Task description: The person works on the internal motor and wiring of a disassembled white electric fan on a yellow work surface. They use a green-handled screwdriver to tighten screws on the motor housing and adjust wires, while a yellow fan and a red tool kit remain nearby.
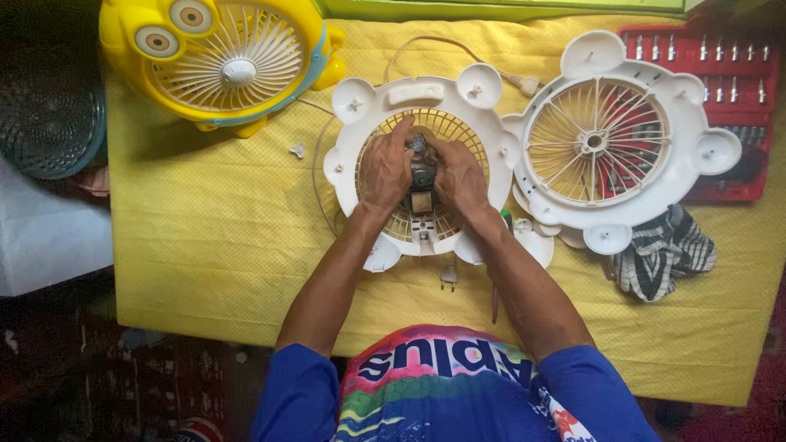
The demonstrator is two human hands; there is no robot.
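Observation:
A white fan housing half [426,94] with a yellowish grille lies on the yellow cloth. In its centre sits a small dark motor [422,173]. My left hand [385,168] grips the motor from the left and my right hand [461,176] from the right, fingers meeting at its top. A white bracket below the motor [423,231] reaches toward the housing's near rim. The other white fan cover [606,139], with a round spoked grille, lies to the right.
A yellow cartoon-faced fan [221,61] stands at the back left. A red tray of screwdriver bits [720,74] is at the back right, a striped cloth [667,250] near it. A white plug [449,274] and cord, a small white part [297,151], and a teal fan grille [49,106] off the table's left.

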